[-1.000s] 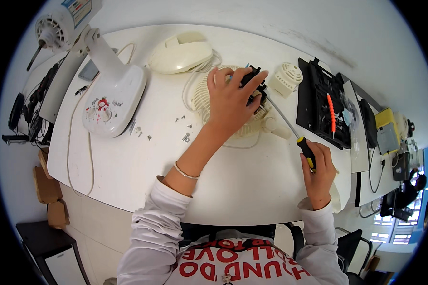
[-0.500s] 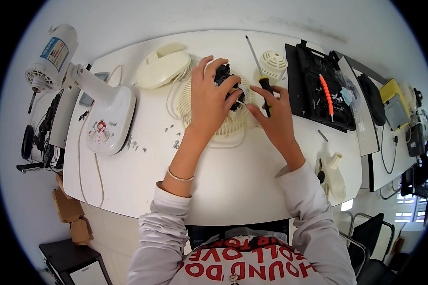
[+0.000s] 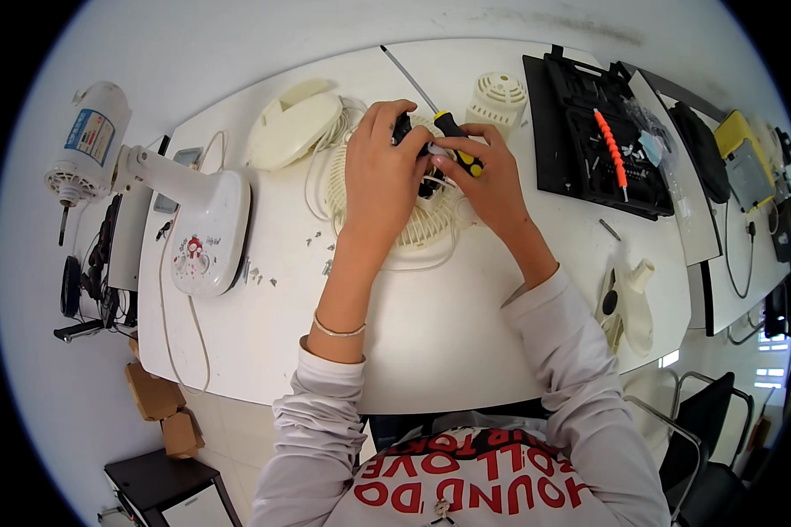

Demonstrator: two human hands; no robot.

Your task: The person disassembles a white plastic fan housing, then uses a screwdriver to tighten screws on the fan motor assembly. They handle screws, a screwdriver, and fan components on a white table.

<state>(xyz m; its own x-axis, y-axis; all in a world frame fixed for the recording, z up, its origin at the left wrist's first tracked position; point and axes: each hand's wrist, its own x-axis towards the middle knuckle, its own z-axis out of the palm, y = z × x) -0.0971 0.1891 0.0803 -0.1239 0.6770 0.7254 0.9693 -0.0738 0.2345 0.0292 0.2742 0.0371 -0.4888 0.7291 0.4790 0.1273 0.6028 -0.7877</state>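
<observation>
My left hand (image 3: 380, 180) is closed around a black motor-like part (image 3: 402, 129), mostly hidden by its fingers, above a cream fan grille (image 3: 413, 232). Beside it, my right hand (image 3: 494, 180) is closed on a screwdriver (image 3: 448, 127) with a black and yellow handle. The shaft slants away to the far left, its tip touching nothing I can make out. The right thumb and fingertips meet the left fingers at a small pale piece, too covered to name. A white wire (image 3: 439, 181) shows under the hands.
A white fan stand (image 3: 211, 233) with a motor head stands left. Behind lie a cream base (image 3: 294, 127) and a vented cover (image 3: 498, 98). Small screws (image 3: 253, 270) are scattered left of the grille. On the right are an open black toolbox (image 3: 611, 132) and a cream bracket (image 3: 634, 307).
My right hand has moved in against the left one. The screwdriver has swung, its shaft now slanting farther left. My left hand keeps hold of the black part. The whole view has shifted slightly.
</observation>
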